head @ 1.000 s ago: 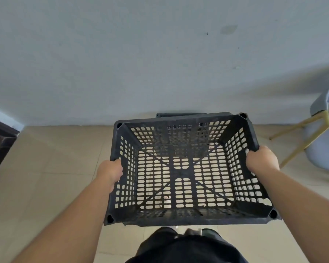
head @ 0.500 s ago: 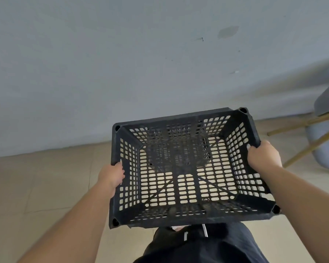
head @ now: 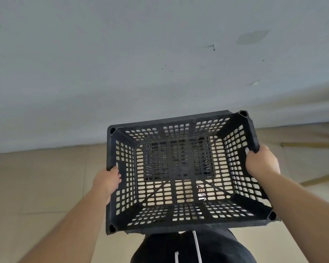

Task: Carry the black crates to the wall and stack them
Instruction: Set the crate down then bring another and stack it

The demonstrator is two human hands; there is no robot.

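Wall (head: 122, 63) ahead; two hands grip one crate (head: 179, 168).

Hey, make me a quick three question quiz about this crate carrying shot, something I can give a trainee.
1. True or false: the black crate is resting on the floor.
2. Where does each hand grip the crate? A) both on the near rim B) the left hand on the left rim, the right hand on the right rim C) underneath the base
3. Fill in: behind the crate stands a pale ___.

Key: 1. False, it is held in the air. 2. B. 3. wall.
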